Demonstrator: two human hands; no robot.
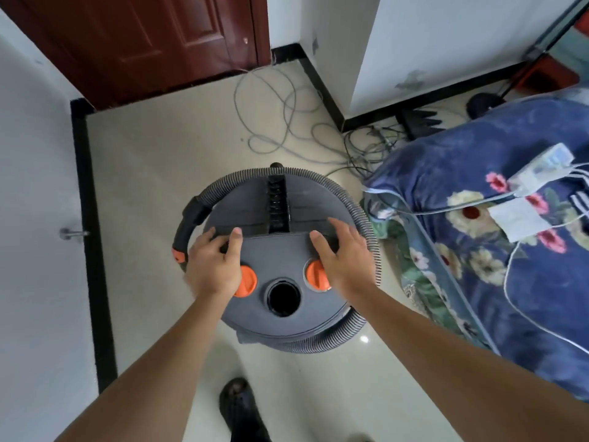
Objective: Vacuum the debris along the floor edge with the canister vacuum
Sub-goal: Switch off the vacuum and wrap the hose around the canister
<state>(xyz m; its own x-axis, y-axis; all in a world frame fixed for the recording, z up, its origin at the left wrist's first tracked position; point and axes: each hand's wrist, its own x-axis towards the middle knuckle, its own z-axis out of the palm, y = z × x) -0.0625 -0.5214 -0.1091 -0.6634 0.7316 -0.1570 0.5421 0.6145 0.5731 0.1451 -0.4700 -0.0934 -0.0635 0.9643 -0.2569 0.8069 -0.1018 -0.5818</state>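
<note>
A round grey canister vacuum (280, 260) stands on the tiled floor below me, seen from above. Its ribbed grey hose (366, 218) is coiled around the body, ending in a black and orange handle (188, 224) on the left. Two orange knobs (314, 275) flank a black round opening (283, 296) on the lid. My left hand (215, 266) lies on the lid's left side, its fingers curling into the recess of the lid. My right hand (342, 255) lies on the right side with fingers spread, partly covering the right knob.
Grey and black cables (280, 113) lie tangled on the floor beyond the vacuum. A bed with a blue floral quilt (478, 234) fills the right. A dark red door (153, 43) is ahead; black skirting (86, 218) lines the left wall. My shoe (242, 406) is below.
</note>
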